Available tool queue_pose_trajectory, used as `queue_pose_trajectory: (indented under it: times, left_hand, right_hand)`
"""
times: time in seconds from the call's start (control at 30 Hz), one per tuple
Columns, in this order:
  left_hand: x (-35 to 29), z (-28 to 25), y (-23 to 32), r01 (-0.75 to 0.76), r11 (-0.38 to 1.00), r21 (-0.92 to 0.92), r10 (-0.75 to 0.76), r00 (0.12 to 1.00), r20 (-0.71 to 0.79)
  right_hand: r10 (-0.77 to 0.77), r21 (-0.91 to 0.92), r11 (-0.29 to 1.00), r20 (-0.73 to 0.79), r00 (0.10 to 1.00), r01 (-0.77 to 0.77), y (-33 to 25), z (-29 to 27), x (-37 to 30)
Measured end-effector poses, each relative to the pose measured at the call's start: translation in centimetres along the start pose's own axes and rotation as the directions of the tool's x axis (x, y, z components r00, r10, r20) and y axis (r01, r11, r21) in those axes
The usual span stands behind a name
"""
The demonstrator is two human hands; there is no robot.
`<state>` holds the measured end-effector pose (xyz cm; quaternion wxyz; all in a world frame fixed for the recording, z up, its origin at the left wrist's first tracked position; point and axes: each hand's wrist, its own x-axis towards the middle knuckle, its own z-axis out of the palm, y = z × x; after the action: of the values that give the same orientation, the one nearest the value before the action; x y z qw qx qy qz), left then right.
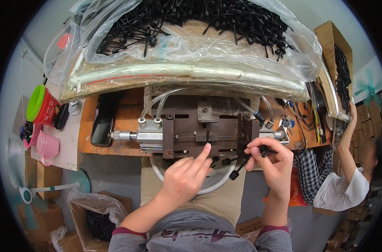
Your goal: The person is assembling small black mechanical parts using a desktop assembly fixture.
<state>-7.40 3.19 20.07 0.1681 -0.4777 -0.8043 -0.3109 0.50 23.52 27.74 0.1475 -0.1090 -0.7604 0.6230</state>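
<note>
Two bare hands work at the front edge of a dark metal jig (207,126) bolted to an orange workbench (123,119). The left hand (184,178) has its forefinger stretched out toward twelve o'clock, the tip touching the jig's lower face just under the central slot, while its other fingers curl loosely and hold nothing that can be seen. The right hand (270,161), at about three o'clock from the left, is closed narrowly on a small black plastic part (263,149), pinched between thumb and fingertips; a few more black stemmed parts (233,166) hang or lie just below it, at its seven o'clock, over a white round tray (218,182) on the person's lap. A silver air cylinder (140,135) sits at the jig's nine o'clock with clear hoses (159,103) arching up from it. Beyond the jig, at twelve o'clock, a clear plastic bag (191,46) holds a heap of the same black pieces. A green and red cup (42,105) and a pink cup (47,145) stand far off at nine o'clock, and another person in a white top (338,189) sits at four o'clock. Judging by the pose, the step in hand is readying one part for seating in the jig; the next move likely calls for turning the stem to line up with the slot and clearing the left forefinger out of the way.
</note>
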Motion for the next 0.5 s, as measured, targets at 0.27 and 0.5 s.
queue_pose_trajectory:
  times: [0.27,0.5]
  left_hand:
    - [1.2,0.0,-0.2,0.011,0.998,0.055,-0.012,1.000,0.023]
    - [1.7,-0.7,0.2,0.042,0.998,0.039,-0.045,0.997,0.059]
  right_hand:
    - [0.021,-0.092,0.995,-0.065,0.998,-0.027,-0.1,0.9,-1.2]
    - [0.020,-0.133,0.990,-0.134,0.991,-0.038,0.5,1.8,-2.4]
